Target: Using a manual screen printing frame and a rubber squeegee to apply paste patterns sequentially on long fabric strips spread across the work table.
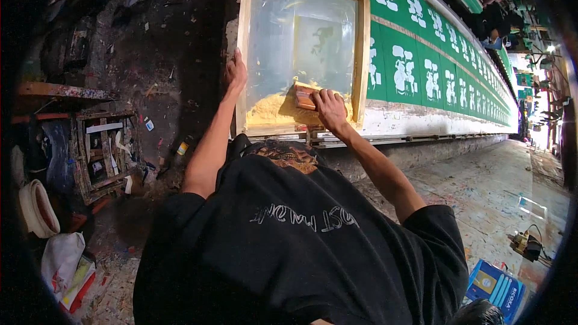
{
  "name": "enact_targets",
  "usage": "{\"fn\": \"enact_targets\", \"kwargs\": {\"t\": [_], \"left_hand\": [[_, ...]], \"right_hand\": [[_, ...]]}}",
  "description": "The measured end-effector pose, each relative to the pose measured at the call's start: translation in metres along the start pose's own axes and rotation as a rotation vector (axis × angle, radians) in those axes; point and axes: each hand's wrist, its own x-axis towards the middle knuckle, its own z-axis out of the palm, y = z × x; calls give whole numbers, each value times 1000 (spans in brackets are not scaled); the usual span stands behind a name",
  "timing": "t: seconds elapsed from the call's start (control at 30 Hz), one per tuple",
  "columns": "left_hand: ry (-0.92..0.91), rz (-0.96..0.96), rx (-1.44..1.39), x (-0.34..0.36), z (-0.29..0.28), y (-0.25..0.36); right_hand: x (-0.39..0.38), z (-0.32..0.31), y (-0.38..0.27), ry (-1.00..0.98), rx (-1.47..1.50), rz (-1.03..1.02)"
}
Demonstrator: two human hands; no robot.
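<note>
R hand has the wooden-handled squeegee, fingers closed over the handle's right end, thumb side hard to see from here. L hand is on the L rail of the wooden-framed printing screen, fingers mostly straight along the wood; can't tell if they're curled under it. Squeegee's in the lower part of the frame, right of ctr, sitting in a heap of yellow ink spread along the near end of the mesh.

Risks, imo: grip's at one end of the handle, so uneven pressure could tip the blade & leave a streaky pass. Ink's thick & patchy down there; too much pushed at once could flood the dark stencil figure further up. If L hand lets the frame creep, print would land out of reg. on the green sheet. Ink near the R rail could also smear onto knuckles.

Edges: near rail sits approx. at the table's front edge, L rail close to its L edge, dark floor beyond. So not much slack for the frame to slide L or back. R hand's close to the R rail, so little room that way; more mesh to the L, most of it up-frame, away from the body.
</note>
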Motion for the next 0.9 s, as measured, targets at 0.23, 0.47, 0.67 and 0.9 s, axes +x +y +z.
{"fn": "enact_targets", "kwargs": {"t": [0.23,0.47,0.67,0.9], "left_hand": [[-31,1,47,15,4,-9],[-5,4,53,-1,-2,3],[60,-19,27,2,3,0],[-31,-66,3,8,2,-1]], "right_hand": [[8,-11,-5,-49,12,46],[12,-7,-1,-32,44,93],[17,-2,-2,61,4,106],[4,-5,-8,-34,36,96]]}}
